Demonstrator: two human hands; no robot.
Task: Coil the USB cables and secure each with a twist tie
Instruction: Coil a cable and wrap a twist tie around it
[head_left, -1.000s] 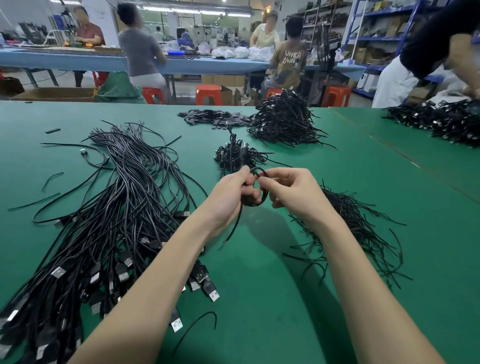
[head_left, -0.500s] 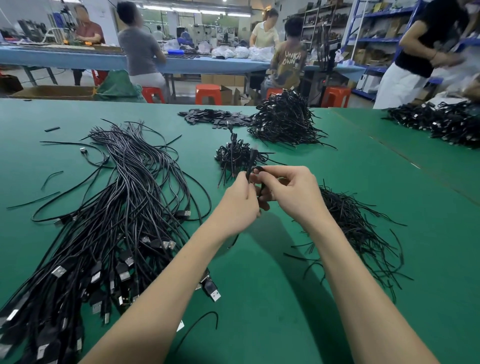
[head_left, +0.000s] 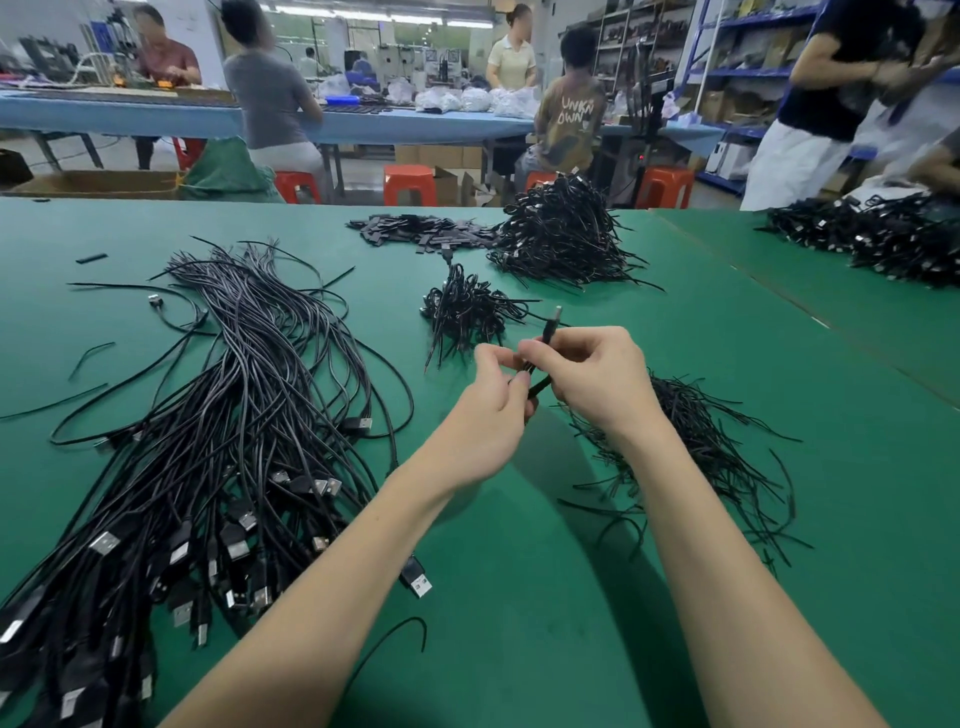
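My right hand (head_left: 592, 379) grips a coiled black USB cable (head_left: 549, 330) above the green table (head_left: 519, 597); one plug end sticks up past the fingers. My left hand (head_left: 491, 415) pinches at the bundle from the left, where a thin black tie seems to sit, mostly hidden by the fingers. A big spread of loose uncoiled USB cables (head_left: 208, 441) lies to the left. A heap of black twist ties (head_left: 691, 447) lies right of my right hand. A small pile of coiled, tied cables (head_left: 462, 309) sits just beyond my hands.
A larger heap of coiled cables (head_left: 561, 234) and flat black pieces (head_left: 415, 231) lie at the far side. Another cable heap (head_left: 883, 239) is at far right by a standing person (head_left: 810, 104). A stray tie (head_left: 400, 634) lies near my left forearm. People sit at a blue bench behind.
The open loop held a second ago has been flattened into a tight bundle. Both hands rose slightly and closed together, and the plug end now pokes up above my right fingers.
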